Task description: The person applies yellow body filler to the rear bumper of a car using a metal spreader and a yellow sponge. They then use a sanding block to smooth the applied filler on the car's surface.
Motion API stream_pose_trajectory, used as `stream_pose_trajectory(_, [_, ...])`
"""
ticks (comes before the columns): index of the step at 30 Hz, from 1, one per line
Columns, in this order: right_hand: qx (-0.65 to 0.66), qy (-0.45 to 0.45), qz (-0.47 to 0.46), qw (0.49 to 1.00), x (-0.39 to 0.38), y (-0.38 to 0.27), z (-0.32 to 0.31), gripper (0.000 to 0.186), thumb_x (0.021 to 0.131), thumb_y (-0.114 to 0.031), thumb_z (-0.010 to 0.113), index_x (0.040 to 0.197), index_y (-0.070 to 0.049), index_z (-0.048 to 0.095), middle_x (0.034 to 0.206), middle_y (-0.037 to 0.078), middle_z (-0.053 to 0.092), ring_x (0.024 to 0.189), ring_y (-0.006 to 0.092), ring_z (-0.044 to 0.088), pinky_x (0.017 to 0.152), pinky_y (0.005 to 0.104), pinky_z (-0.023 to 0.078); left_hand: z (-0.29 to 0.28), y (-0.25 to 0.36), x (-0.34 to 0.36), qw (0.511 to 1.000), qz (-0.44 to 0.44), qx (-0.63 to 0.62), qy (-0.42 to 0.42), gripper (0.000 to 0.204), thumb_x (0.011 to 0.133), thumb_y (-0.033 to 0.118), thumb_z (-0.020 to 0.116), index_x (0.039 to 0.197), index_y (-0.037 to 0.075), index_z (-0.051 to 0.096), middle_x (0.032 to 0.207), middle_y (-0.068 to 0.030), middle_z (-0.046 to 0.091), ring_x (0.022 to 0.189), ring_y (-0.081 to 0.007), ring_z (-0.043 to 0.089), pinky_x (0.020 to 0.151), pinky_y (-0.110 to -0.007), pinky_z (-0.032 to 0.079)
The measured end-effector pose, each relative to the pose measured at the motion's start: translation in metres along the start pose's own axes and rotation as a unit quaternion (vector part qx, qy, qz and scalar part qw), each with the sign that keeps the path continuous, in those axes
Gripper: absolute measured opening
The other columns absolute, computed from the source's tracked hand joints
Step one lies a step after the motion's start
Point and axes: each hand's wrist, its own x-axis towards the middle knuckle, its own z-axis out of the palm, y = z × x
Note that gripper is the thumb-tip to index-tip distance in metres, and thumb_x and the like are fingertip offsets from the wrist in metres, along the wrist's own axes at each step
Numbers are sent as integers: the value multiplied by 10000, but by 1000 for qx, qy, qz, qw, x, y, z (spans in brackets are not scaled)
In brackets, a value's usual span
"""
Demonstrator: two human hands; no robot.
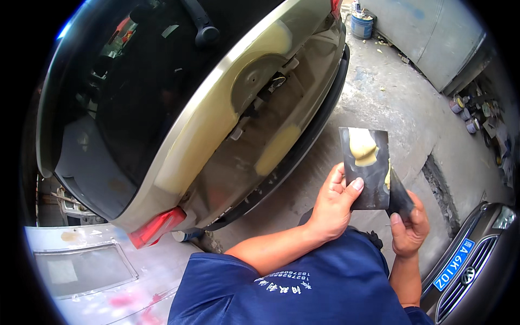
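Observation:
My left hand (336,200) grips a dark rectangular plate (364,189) carrying a blob of pale yellow paste (362,146) near its top. My right hand (407,230) is closed on a smaller dark spreader (401,197), held against the plate's right edge, where more yellow paste (388,174) shows. Beyond my hands stands the rear of a champagne-colored car (157,200), with dark window glass and a red lamp. Pale yellow patches (279,149) mark its body around a dark recessed strip with loose wiring.
A blue bucket (361,27) stands on the concrete floor (368,97). Metal panels (422,32) and several cans (466,114) line the right side. A long crack (439,184) crosses the floor. A dark car front (471,271) is at lower right, a paint-spotted light panel (81,287) at lower left.

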Motion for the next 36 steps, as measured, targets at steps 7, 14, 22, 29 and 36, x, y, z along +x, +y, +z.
stream_pose_trajectory(7, [-249, -80, 78, 962, 22, 58, -22, 374, 767, 110, 482, 1111, 13, 592, 1150, 142, 594, 1072, 282, 569, 930, 345, 432, 26, 9, 56, 997, 34, 47, -48, 373, 943, 75, 514, 1288, -3, 396, 1161, -81, 571, 1062, -120, 543, 938, -286, 434])
stream_pose_trajectory(14, [-90, 5, 356, 930, 6, 131, -124, 455, 871, 30, 475, 1322, 56, 421, 1316, 159, 479, 1183, 194, 493, 988, 310, 382, 40, -27, 84, 995, -38, 92, -9, 367, 927, 74, 539, 1266, -4, 424, 1173, -81, 572, 1073, -118, 538, 955, -291, 415])
stream_pose_trajectory(22, [-65, -11, 341, 938, 4, 206, -250, 457, 849, 44, 472, 1302, 82, 417, 1216, 159, 551, 1121, 191, 530, 958, 298, 398, 97, -120, 98, 980, -50, 159, 113, 364, 924, 92, 548, 1257, -3, 438, 1175, -81, 570, 1071, -123, 534, 961, -301, 412])
stream_pose_trajectory(29, [-114, -72, 359, 923, 42, 210, -334, 382, 819, 20, 520, 1200, 49, 518, 1031, 106, 626, 914, 146, 590, 829, 271, 455, 160, -158, 105, 979, -75, 130, 138, 381, 916, 92, 560, 1264, -2, 439, 1169, -89, 572, 1055, -138, 546, 953, -315, 426])
stream_pose_trajectory(36, [-137, -53, 338, 929, 88, 219, -372, 234, 814, -6, 559, 1044, 35, 560, 837, 40, 607, 739, 100, 542, 699, 250, 449, 188, -149, 130, 976, -5, 123, 177, 388, 905, 87, 572, 1267, 15, 452, 1174, -75, 574, 1065, -139, 542, 951, -318, 426])
